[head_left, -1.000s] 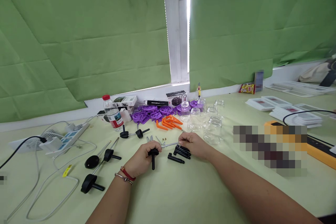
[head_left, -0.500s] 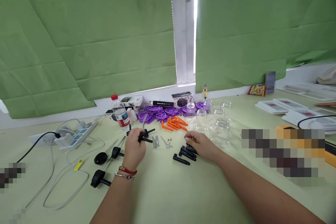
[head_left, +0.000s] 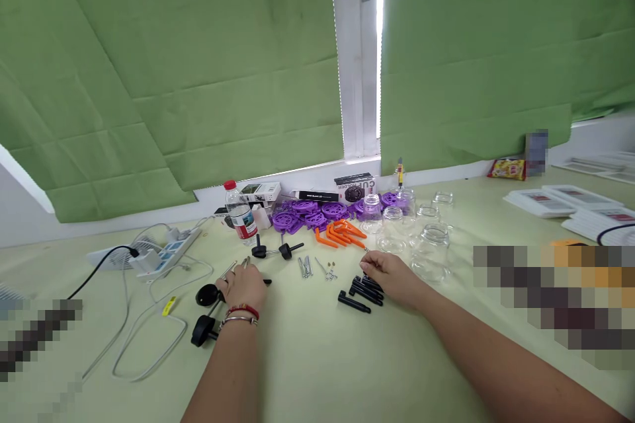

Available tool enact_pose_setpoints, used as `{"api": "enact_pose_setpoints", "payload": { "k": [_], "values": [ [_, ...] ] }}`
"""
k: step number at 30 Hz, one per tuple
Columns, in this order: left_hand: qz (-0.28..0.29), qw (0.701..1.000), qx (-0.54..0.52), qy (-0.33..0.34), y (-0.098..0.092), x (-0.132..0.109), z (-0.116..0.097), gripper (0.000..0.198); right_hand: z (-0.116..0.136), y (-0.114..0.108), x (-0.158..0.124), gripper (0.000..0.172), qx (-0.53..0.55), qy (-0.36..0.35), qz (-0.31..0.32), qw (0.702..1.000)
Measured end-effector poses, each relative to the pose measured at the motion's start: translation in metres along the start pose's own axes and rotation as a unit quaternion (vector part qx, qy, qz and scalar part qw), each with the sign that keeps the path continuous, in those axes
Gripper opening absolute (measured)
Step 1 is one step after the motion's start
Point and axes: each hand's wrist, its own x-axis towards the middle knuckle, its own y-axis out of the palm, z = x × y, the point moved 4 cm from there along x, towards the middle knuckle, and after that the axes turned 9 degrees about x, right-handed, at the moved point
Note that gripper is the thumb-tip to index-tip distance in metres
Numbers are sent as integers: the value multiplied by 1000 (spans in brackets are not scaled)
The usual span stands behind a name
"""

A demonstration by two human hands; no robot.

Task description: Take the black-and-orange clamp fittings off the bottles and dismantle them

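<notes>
My left hand (head_left: 248, 289) is over a metal rod with black knobbed ends, its fingers curled around it. A black stem (head_left: 268, 281) sticks out to the hand's right. Most of that piece is hidden. Just beyond lies a similar rod with two black ends (head_left: 285, 251). Beside my left wrist are a round black disc (head_left: 207, 295) and a black knob (head_left: 202, 330). My right hand (head_left: 391, 277) is closed in a pinch above several black L-shaped pegs (head_left: 354, 302). A tiny shiny thing shows near its fingertips, too small to name.
Between the hands lie metal bolts (head_left: 305, 267) and small screws (head_left: 331, 273). Behind are orange hooks (head_left: 342, 232), purple plastic parts (head_left: 315, 219), glass jars (head_left: 430, 251) and a red-capped bottle (head_left: 242, 215). A power strip (head_left: 171, 254) with loose cables is at left.
My left hand has let go of the black-ended rod, which now lies on the table, and moved back toward me onto another one. The view has shifted slightly; my right hand stays in place.
</notes>
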Motion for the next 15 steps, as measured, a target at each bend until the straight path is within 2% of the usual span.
{"api": "enact_pose_setpoints", "payload": {
  "k": [4, 7, 10, 12, 15],
  "values": [
    [-20, 999, -23, 15, -6, -2, -4, 36, 2, 1, -1, 27, -3, 2, 2, 1000],
    [-85, 993, -60, 61, -16, -3, -14, 37, 2, 1, -1, 27, -6, 3, 6, 1000],
    [-152, 981, -67, 98, -19, 1, -24, 27, 2, 1, -1, 27, -10, -2, 5, 1000],
    [-159, 980, -56, 106, -13, 7, -29, 29, 2, 1, -1, 27, -11, -5, 5, 1000],
    [-139, 984, -43, 105, 0, 17, -31, 45, 2, 0, 0, 28, -15, -5, 3, 1000]
  ]
}}
